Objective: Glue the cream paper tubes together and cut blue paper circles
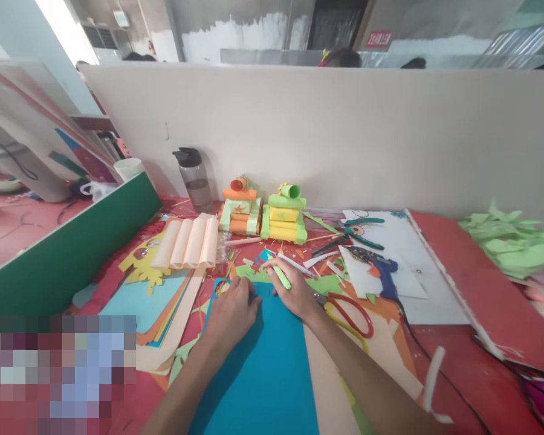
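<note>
A large blue sheet of paper [263,368] lies in front of me, its far edge under both hands. My left hand [236,305] rests on its far left corner, fingers curled down and pressed against the paper. In my right hand [292,287] is a light-green pen [281,277], gripped between thumb and fingers over the far right corner. Its tip is hard to make out. Scissors with red and yellow handles [351,314] lie beside my right wrist. Green paper scraps [329,284] surround the sheet's far end.
Rolled-paper models, one orange [240,208] and one yellow-green [284,217], stand by the partition [299,127]. Left are peach paper rolls [185,241], coloured sheets [147,296] and a bottle [194,181]. Pliers [365,232] and a blue glue gun [383,272] with its cord lie right.
</note>
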### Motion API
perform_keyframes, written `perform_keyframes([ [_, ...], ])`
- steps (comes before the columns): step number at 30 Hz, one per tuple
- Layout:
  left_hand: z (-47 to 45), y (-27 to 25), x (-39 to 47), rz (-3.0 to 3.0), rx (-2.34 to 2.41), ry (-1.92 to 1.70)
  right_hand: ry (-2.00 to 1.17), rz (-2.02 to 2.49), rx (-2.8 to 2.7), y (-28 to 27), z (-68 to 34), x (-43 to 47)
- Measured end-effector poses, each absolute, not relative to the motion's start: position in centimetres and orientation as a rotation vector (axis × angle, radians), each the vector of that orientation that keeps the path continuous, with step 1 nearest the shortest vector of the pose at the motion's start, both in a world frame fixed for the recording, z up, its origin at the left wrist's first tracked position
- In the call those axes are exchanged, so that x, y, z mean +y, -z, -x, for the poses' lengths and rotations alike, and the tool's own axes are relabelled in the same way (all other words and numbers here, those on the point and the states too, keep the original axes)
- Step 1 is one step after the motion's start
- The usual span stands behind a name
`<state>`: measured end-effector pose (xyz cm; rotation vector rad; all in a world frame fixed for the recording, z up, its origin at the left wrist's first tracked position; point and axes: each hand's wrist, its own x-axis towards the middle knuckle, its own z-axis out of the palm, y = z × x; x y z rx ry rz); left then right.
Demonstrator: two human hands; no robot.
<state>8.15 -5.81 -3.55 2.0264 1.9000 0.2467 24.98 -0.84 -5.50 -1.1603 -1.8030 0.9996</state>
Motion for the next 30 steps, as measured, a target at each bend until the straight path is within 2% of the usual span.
perform_keyframes([
  [8, -4.8, 0.9, -3.4, -2.038, 1.963, -0.332, -1.093, 1.130, -1.661, 5.4, -25.2, -1.0],
  [15, -4.6, 0.8, -1.1, -2.080, 2.059, 0.017, -1.211, 1.042, -1.510, 4.1, -25.5, -0.7],
  [21, -5.0, 1.0, -1.0, -2.139, 2.228, 0.038, -1.123, 0.992, -1.537, 2.1, -27.3, 0.5],
  [27, -5.6, 1.5, 0.8, -2.492, 1.742, -0.167, -1.094, 1.022, -1.634, 0.5, -29.2, 1.7],
  [30, -6.0, 2.4, 1.2, -2.517, 1.660, -0.245, -1.161, 1.002, -1.684, 0.6, -29.7, 2.1],
])
